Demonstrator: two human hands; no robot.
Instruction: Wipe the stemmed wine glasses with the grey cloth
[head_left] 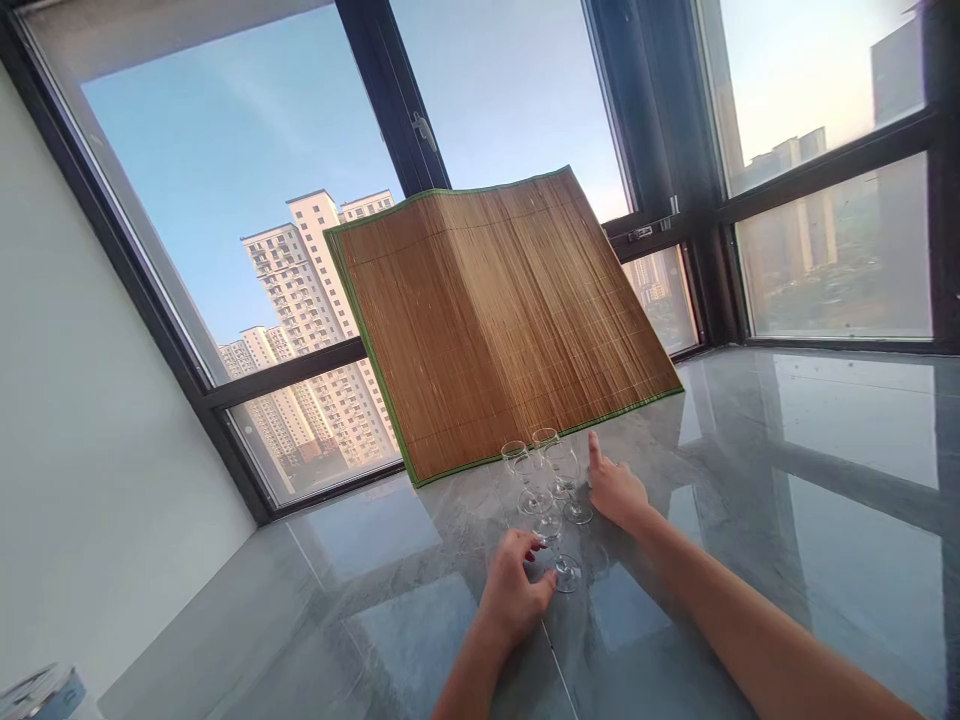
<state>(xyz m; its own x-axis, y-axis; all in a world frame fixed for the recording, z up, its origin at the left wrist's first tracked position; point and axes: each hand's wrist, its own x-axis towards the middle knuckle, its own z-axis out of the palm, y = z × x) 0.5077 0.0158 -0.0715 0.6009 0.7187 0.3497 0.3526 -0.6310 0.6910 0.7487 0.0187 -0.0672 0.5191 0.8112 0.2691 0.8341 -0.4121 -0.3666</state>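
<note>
Head view: at least three clear stemmed glasses [561, 465] upright in a tight cluster on the grey tiled surface [300, 640], just in front of the bamboo mat [510, 320] leaning at the window. Left hand [516, 588] at the nearest glass [568, 573], fingers curled by its stem and foot; can't tell if gripping. Right hand [618, 492] beside the right-rear glass [577, 512], index straight out, nothing grasped. Done: glasses standing, grouped. Looks unfinished, hands not clear; can't tell what's left.
</note>
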